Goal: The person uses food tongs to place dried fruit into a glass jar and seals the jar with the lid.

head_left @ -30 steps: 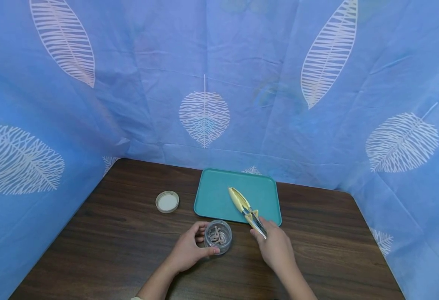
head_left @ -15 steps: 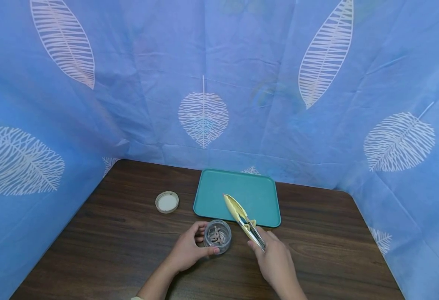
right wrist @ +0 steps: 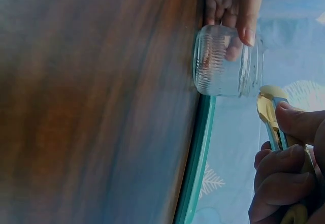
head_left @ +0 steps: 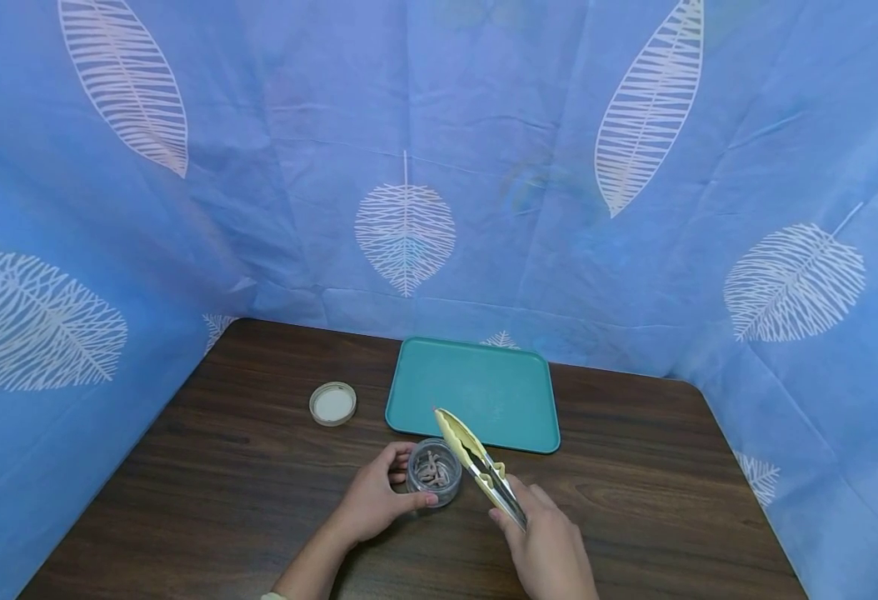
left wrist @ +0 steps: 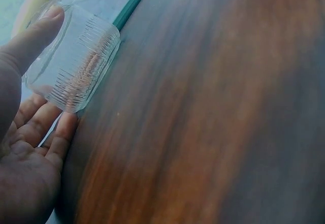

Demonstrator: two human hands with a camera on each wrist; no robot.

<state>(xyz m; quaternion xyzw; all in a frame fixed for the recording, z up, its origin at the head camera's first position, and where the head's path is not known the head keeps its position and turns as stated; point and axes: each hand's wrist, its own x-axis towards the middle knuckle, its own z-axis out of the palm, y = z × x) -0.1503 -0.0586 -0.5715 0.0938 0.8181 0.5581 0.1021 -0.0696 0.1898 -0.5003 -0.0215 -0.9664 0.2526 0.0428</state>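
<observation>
My left hand (head_left: 374,498) holds a ribbed clear glass jar (left wrist: 99,51) upright on the table, thumb on the near side and fingers round the far side. Small pinkish-brown curled pieces (head_left: 433,471) lie at the jar's bottom; their kind is not clear. In my right hand (head_left: 551,546) are yellow-and-metal tongs (head_left: 476,462), gripped by the handles. Their yellow ends reach up to the left, just above and beside the jar's right rim. A tiny reddish spot shows at the tips, too small to identify. In the right wrist view the tongs' ends (right wrist: 269,102) stand outside the jar's mouth.
Behind the jar lies a teal tray (head_left: 514,383), near the table's back edge. A round lid (head_left: 333,404), white inside, rests to the tray's left. Blue leaf-print cloth (head_left: 484,208) hangs around the dark wooden table (head_left: 221,467).
The tongs in my right hand have moved left and nearer, from over the tray to beside the jar's rim. My left hand and the jar stay in place.
</observation>
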